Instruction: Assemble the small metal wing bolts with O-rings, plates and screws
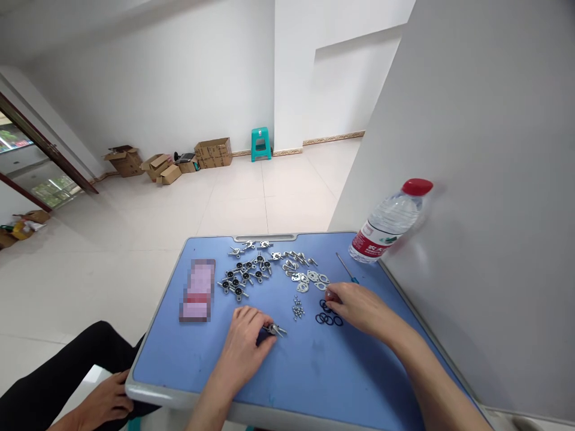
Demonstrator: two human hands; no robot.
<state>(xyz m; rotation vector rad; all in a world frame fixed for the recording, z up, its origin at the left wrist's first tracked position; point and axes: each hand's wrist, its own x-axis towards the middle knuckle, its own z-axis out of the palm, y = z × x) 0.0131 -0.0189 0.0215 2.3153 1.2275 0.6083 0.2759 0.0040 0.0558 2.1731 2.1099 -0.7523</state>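
My left hand (246, 344) rests on the blue tabletop with thumb and fingers closed around a small metal valve fitting (275, 329) that has thin stubs sticking out. My right hand (357, 304) is at a group of black O-rings (329, 319), its thumb and index finger pinched together over the upper rings. Whatever lies between those fingertips is too small to make out. Between both hands lies a little heap of tiny metal screws (297, 309). Flat metal plates (309, 279) with holes are just beyond. Several similar fittings with black round faces (245, 275) sit farther left.
A red-capped water bottle (387, 224) stands at the back right, beside a screwdriver (347, 267). Metal levers (296, 258) and bare fittings (250, 245) lie toward the back. A blurred pinkish item (197, 290) is at left. Another person's hand (108, 398) touches the table's (179, 359) left corner.
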